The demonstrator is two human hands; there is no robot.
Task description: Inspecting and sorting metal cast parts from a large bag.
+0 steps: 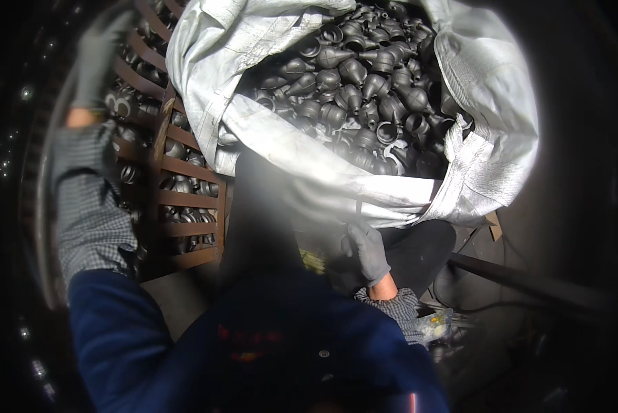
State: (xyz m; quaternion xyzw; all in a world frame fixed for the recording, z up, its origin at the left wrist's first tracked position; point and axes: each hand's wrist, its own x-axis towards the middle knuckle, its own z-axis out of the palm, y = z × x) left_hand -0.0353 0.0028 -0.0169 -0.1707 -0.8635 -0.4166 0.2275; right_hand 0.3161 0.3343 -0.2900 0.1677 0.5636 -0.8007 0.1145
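My left hand [101, 58], in a grey glove, reaches up at the far left beside a brown slatted metal crate [192, 197]. It is smeared by motion, so its fingers and anything in them cannot be made out. In front of my lap, my right hand [369, 253], also gloved in grey, is held low by my bent knee with its fingers curled together. What they hold, if anything, is hidden. Beyond it stands a big white woven bag [281, 141] with its mouth wide apart, filled with dark grey bulb-shaped parts [353, 72].
Ring-ended dark parts [178, 184] show between the crate's slats. A dark bar [522, 279] runs off to the right of my knee, near a cable. A clear plastic bag [434, 325] with small yellow bits lies beside my right sleeve. A blurred pale shape crosses the bag's near edge.
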